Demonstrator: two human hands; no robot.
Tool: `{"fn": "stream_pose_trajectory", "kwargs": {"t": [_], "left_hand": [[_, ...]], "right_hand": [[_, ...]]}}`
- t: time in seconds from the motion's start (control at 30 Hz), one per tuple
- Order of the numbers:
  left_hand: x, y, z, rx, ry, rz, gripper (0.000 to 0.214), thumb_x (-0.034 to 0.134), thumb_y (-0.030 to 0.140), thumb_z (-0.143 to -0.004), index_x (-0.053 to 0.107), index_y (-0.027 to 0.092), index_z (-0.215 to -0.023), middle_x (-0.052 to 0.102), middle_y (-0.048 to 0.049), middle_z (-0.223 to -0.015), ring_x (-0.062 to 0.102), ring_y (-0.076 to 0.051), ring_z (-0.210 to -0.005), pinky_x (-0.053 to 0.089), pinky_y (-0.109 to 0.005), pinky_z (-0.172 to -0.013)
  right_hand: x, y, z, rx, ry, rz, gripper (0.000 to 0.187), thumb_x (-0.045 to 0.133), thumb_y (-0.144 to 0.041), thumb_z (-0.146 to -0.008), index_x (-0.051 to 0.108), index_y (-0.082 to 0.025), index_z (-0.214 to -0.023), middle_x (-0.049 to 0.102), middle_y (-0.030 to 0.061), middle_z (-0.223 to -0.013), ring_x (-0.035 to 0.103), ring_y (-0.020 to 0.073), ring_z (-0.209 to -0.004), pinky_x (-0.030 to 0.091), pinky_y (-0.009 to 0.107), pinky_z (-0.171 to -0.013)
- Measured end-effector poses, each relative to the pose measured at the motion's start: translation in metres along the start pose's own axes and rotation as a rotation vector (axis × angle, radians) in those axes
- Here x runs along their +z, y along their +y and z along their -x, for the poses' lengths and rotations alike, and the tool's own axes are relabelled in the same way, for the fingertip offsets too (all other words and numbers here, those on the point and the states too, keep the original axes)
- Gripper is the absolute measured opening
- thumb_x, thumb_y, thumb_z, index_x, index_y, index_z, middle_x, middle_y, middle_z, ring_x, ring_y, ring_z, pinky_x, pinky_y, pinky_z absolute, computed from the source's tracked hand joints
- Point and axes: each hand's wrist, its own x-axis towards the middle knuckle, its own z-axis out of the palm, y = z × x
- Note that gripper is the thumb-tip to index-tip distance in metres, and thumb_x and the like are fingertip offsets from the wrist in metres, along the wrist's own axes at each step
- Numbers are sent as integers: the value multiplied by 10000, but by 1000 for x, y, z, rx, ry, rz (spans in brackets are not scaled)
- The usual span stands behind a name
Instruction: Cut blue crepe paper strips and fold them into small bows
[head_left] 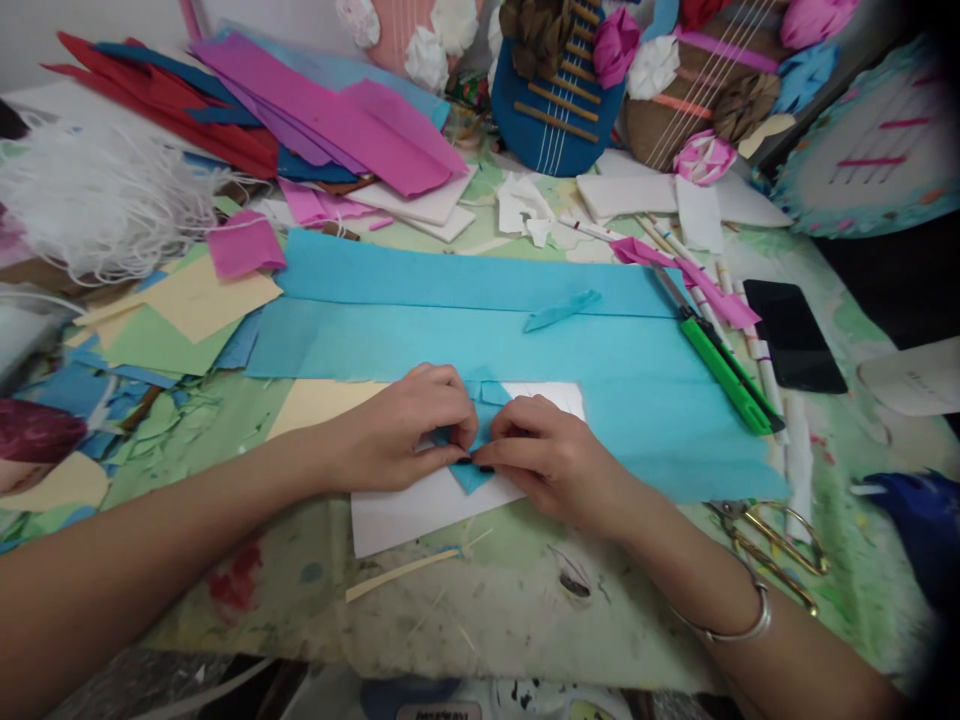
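Note:
Both my hands meet at the middle over a small piece of blue crepe paper (471, 477). The fingertips and thumb of my left hand (427, 425) pinch its left side. From the other side my right hand (551, 455) pinches it too, thumb close to the left thumb. Under the piece lies a white sheet (390, 520). Long blue crepe paper strips (420, 335) stretch across the table just beyond my hands, and a twisted blue scrap (562, 310) rests on them. Part of the small piece is hidden behind my fingers.
A green utility knife (724, 375) lies on the right of the strips, near a black phone (795, 335). Gold-handled scissors (772, 545) sit by my right forearm. White cord (105, 195) and coloured paper (330, 110) are piled at the left. Decorated instrument shapes (559, 110) stand behind.

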Motion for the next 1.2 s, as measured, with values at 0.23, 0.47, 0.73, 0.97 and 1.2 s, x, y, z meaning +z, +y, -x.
{"fn": "stream_pose_trajectory", "kwargs": {"t": [0.23, 0.47, 0.73, 0.97, 1.2], "left_hand": [[-5, 14, 0, 158, 86, -219, 178, 476, 150, -911, 610, 164, -796, 600, -57, -841, 509, -179, -852, 412, -346, -803], [0, 53, 40, 49, 92, -374, 219, 448, 88, -925, 611, 95, -1070, 631, -120, -1019, 559, -212, -976, 456, -364, -866], [42, 61, 59, -89, 88, -694, 383, 356, 207, -988, 490, 85, -1325, 561, -139, -1311, 465, -286, -1241, 325, -453, -1018], [48, 65, 61, -202, 117, -651, 559, 380, 539, -950, 515, 141, -1319, 559, -100, -1340, 442, -298, -1246, 309, -447, -990], [55, 68, 66, -343, 134, -635, 599, 456, 598, -894, 483, 230, -1366, 509, -80, -1400, 359, -363, -1304, 269, -530, -996]], "right_hand": [[-1, 0, 0, -22, -36, 32, 222, 519, -95, -879, 731, -159, -890, 608, 72, -799, 536, 163, -755, 432, 290, -666], [-2, 0, 0, 6, -64, 35, 218, 533, -71, -851, 731, -156, -878, 603, 76, -810, 536, 173, -774, 420, 310, -688], [-1, -1, -1, 13, -43, 37, 227, 507, -104, -883, 725, -165, -863, 604, 74, -806, 530, 165, -752, 427, 308, -687], [0, -1, -1, 7, -37, 35, 226, 515, -94, -873, 733, -152, -862, 605, 83, -807, 534, 171, -756, 438, 312, -685], [0, 1, -1, -3, -16, 19, 228, 519, -91, -868, 742, -136, -863, 607, 90, -793, 540, 173, -744, 452, 317, -684]]}}
